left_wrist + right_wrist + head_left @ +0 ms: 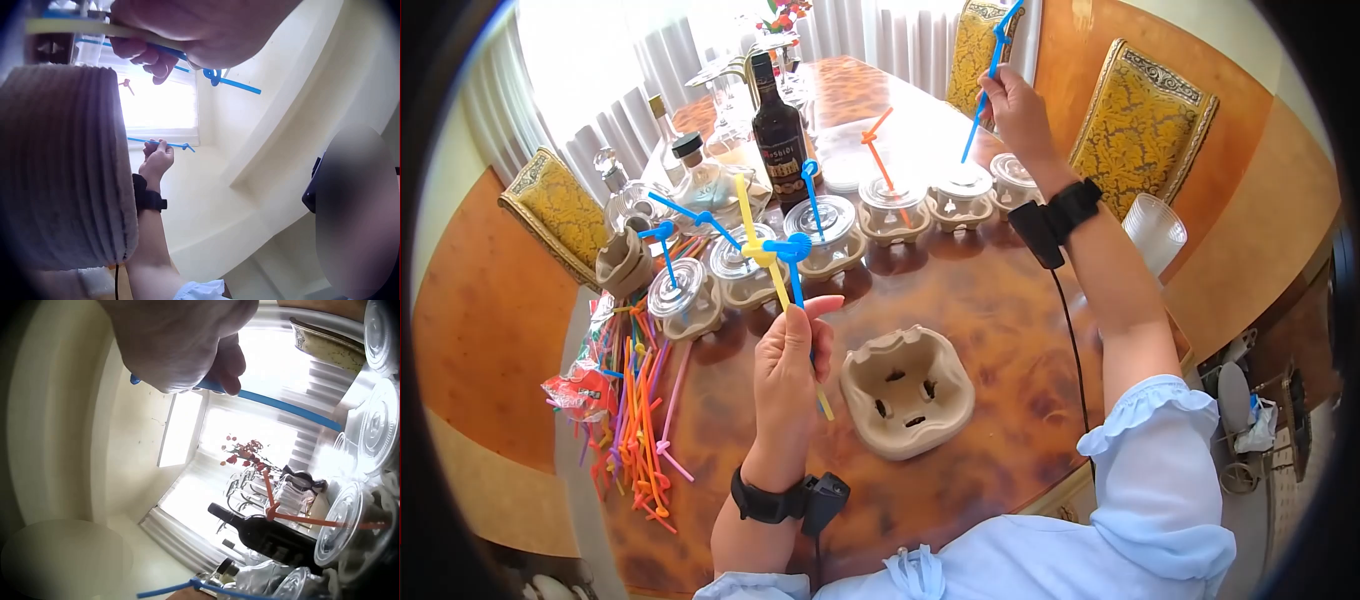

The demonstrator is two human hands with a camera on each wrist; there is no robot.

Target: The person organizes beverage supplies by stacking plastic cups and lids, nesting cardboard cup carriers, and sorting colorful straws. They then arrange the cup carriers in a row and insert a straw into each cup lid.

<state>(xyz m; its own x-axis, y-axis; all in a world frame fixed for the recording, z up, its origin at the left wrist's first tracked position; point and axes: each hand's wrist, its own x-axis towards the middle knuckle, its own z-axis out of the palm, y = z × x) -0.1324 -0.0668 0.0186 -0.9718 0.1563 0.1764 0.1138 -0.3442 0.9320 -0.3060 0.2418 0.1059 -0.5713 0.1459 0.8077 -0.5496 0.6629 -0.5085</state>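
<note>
My left grip (793, 350) is clamped on a yellow straw (756, 252) and a blue straw (792, 249), both knotted, held upright near the lidded cups. My right grip (1015, 105) is raised, pinching another straw, the tall blue one (1000, 36), knotted near its top; its lower end points down just above the fifth cup (962, 182).

Six clear cups line the counter (1000, 310), each seated in its own pulp holder under a clear lid. From the left, the first cup (676, 288) has a knotted blue straw standing through its lid. At the second cup (738, 262) another blue straw leans in at a slant, and the third cup (820, 222) carries an upright one. In the fourth cup (890, 195) sits an orange straw (878, 155), its lower part visible through the wall. The sixth cup (1014, 172) is partly behind my right wrist. Whether any cup contains liquid, I cannot tell.

Right in front of me sits a loose pulp holder (907, 432), dark slots showing in its base. More pulp holders (622, 265) are nested at the left, beside a heap of coloured straws (645, 420). A dark bottle (778, 140) stands behind the row, and clear cups are stacked (1155, 232) at the right.
</note>
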